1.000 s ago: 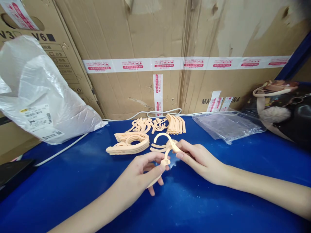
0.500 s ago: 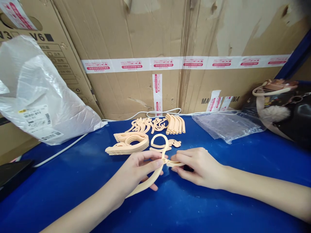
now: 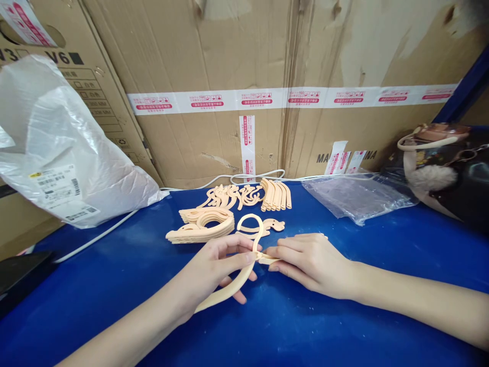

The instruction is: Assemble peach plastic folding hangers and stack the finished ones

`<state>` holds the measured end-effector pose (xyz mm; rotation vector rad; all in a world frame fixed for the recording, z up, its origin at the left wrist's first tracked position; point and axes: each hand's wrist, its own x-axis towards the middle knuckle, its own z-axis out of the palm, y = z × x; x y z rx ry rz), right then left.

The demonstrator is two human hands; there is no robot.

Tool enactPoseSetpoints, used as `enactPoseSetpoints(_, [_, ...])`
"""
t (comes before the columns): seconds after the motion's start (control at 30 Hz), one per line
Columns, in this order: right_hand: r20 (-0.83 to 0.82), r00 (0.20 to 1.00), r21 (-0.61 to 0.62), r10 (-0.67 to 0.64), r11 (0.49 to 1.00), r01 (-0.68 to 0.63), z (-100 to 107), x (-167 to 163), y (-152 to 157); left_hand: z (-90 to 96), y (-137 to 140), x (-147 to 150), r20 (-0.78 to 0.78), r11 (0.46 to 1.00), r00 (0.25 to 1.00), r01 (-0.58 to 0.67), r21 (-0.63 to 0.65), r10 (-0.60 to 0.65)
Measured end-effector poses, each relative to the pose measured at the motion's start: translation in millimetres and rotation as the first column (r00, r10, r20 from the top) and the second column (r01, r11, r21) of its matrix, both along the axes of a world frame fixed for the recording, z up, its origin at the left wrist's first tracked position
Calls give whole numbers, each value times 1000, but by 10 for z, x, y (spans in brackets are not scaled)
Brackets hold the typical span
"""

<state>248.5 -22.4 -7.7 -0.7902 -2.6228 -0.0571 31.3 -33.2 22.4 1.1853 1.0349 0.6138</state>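
My left hand (image 3: pixel 225 262) pinches a cream plastic clothes hanger near its joint, the round hook (image 3: pixel 251 222) rising above the fingers. One curved hanger arm (image 3: pixel 229 290) runs down under the palm toward me. On the other side, my right hand (image 3: pixel 311 262) grips a second hanger arm (image 3: pixel 270 259), most of it hidden by the fingers. That arm's end meets the joint at my left thumb; whether it is locked there I cannot tell. Just beyond the hands lies a flat animal-shaped piece (image 3: pixel 275 225), partly behind the hook.
Several stacked cream frames (image 3: pixel 206 232) stand behind my left hand. Farther back are loose hooks (image 3: pixel 225 196) and a pile of curved arms (image 3: pixel 275 195). A clear plastic bag (image 3: pixel 359 199), white parcel bag (image 3: pixel 69 153), cable (image 3: pixel 95 237) and dark handbag (image 3: pixel 458 178) surround the blue table (image 3: pixel 290 331).
My right hand has shifted slightly left, bringing its arm closer into the joint, with less of that arm showing. My left hand keeps its pinch, and the hook has dipped slightly.
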Motion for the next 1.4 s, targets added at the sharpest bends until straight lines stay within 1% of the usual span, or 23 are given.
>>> enactPoseSetpoints(0.17, [29,999,126,22,992,-26,1,-10,-12,-10,5,-8,-17,1000,1000,22,22,-22])
enactPoseSetpoints(0.23, [41,999,155,20,988,-26,2,-10,-14,-11,8,-6,-22,999,999,29,33,-29])
enactPoseSetpoints(0.3, [54,998,152,26,988,-34,6,-8,-14,-11,10,-3,-26,999,999,33,39,-32])
enactPoseSetpoints(0.47, [90,994,83,58,994,-66,20,-5,-9,-20,-2,-3,-37,998,998,47,45,-46])
enactPoseSetpoints(0.53, [94,994,85,54,994,-62,22,-9,-10,-28,-4,-3,-34,998,998,46,46,-45])
enactPoseSetpoints(0.67, [93,995,126,25,991,-36,24,-26,-27,-45,6,-1,-36,997,998,44,61,-42])
enactPoseSetpoints(0.83, [103,995,223,-2,975,-21,15,-51,-60,-62,11,11,-46,998,998,35,60,-32])
enactPoseSetpoints(0.9, [99,995,242,-13,970,-12,6,-57,-68,-75,7,21,-51,998,998,28,61,-25])
enactPoseSetpoints(1.2, [88,996,258,-9,966,-14,-7,-52,-72,-130,28,37,-79,999,996,42,31,-39])
enactPoseSetpoints(1.3, [86,996,228,1,973,-21,-3,-54,-58,-140,35,46,-87,997,995,49,54,-44])
enactPoseSetpoints(1.4, [81,996,175,32,983,-46,10,-53,-46,-167,21,59,-100,990,992,92,111,-81])
